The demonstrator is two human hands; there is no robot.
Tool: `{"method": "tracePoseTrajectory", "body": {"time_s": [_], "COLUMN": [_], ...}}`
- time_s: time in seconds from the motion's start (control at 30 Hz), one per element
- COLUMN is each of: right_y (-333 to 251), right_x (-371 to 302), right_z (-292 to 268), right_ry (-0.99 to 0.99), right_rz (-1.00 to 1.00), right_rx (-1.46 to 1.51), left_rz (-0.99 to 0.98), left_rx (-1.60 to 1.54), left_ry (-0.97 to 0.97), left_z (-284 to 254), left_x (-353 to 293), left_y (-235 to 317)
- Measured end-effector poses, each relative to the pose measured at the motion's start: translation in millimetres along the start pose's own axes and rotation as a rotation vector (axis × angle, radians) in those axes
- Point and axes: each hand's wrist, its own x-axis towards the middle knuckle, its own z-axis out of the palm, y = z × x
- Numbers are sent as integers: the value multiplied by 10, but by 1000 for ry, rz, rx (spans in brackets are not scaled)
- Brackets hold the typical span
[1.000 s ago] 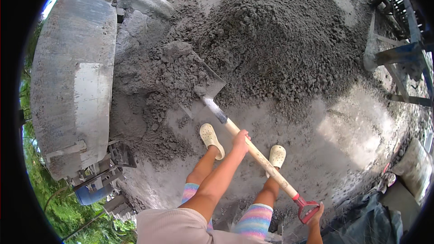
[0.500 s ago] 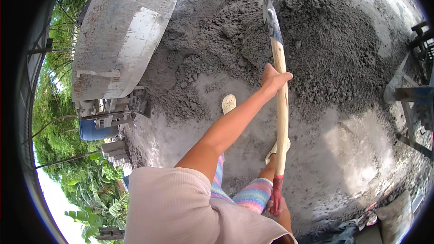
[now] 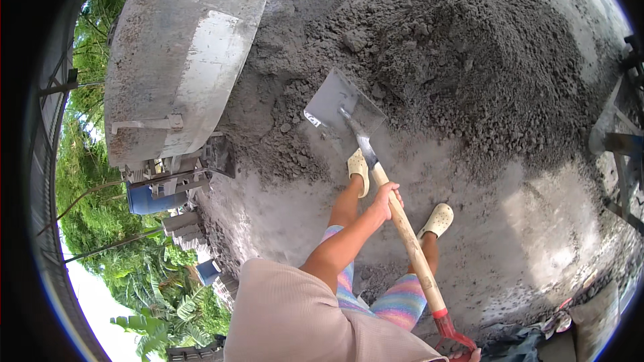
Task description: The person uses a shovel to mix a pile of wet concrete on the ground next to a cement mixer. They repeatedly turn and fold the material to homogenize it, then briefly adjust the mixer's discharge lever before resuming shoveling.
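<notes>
My left hand (image 3: 387, 200) grips the wooden shaft of a shovel (image 3: 402, 228) about midway. Just the edge of my right hand (image 3: 467, 356) shows at the bottom rim, closed on the shovel's red end grip. The grey metal blade (image 3: 339, 108) is empty and held low, at the near-left edge of a large pile of grey sand-cement mix (image 3: 469, 60). My feet in cream clogs (image 3: 359, 167) stand just behind the blade on the concrete ground.
A big grey mixer drum (image 3: 181, 53) lies to the left, a blue motor (image 3: 151, 198) below it. Loose mix is scattered by the drum's base (image 3: 282, 141). A metal frame (image 3: 614, 137) stands at the right edge. Green plants fill the far left.
One second ago the blade was dug into the pile. Half a second ago it was raised high toward the drum. Now it is down again, empty, by the pile's edge.
</notes>
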Motion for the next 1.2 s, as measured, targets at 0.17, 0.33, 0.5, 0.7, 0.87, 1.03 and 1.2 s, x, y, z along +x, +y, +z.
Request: {"method": "tracePoseTrajectory", "body": {"time_s": [0.17,0.33,0.5,0.7,0.87,1.03,1.2], "right_y": [119,1162,1762,1926,2161,2345,2418], "right_x": [-341,95,126,1454,2709,2796,2447], "right_z": [948,2393,3246,3252,3228,3094,2853], "right_ry": [-131,-145,-28,-127,-95,-109,-101], "right_rz": [32,-130,-58,142,269,273,236], "right_rx": [-104,-270,-305,-190,-252,-220,-168], "left_rz": [-128,41,132,184,167,227,233], "left_rx": [-127,-240,-69,-110,-157,-121,-39], "left_ry": [80,51,94,63,127,254,312], "left_z": [-628,-1426,-1877,-1826,-1740,-1893,-1996], "left_x": [181,709,1000,1367,1816,2079,2007], "left_y": [484,2580,3627,3320,2909,3055,3087]}}
